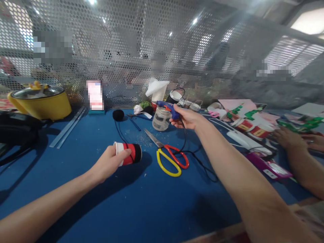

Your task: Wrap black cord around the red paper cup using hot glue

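A paper cup [128,154], wrapped in red with a black band, is gripped on its side by the left hand [109,164], just left of the scissors [169,156], probably to present its wall for gluing. A blue glue gun [169,108] is clasped in the right hand [186,118], beyond the scissors, nozzle over a clear glass jar [161,118]. Its black cord [194,157] trails across the blue felt-like tabletop [126,209]. Another person's hand [287,138] rests far right of the scissors.

No legible text on anything.
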Available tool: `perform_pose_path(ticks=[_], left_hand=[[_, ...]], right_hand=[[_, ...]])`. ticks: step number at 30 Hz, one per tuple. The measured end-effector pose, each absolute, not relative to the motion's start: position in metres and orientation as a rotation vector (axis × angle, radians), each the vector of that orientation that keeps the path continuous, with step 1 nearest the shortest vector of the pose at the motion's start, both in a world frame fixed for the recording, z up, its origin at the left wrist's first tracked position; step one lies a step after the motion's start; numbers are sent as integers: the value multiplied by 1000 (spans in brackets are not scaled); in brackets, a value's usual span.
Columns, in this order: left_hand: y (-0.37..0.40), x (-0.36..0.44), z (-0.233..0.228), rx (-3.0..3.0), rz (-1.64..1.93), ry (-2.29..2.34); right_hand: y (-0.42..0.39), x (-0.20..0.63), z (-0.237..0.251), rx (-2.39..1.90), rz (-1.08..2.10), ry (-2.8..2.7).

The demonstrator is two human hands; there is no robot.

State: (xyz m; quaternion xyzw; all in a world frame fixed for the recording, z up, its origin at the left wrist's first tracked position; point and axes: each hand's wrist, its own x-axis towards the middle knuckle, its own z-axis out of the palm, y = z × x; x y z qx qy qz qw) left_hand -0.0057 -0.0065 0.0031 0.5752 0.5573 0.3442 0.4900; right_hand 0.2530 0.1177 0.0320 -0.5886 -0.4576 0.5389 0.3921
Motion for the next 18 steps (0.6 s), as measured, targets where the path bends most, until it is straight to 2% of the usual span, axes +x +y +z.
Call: perform_pose_path(ticks=[11,14,18], left_hand=[[0,-9,2,1270,891,1342],[1,-8,5,1181,920,1325],[1,-5,11,1030,957,1307]], right_hand=[[106,231,26,-1196,902,-1209],[86,225,38,-1040,929,-1273],[46,215,47,-985,1118,-1448]])
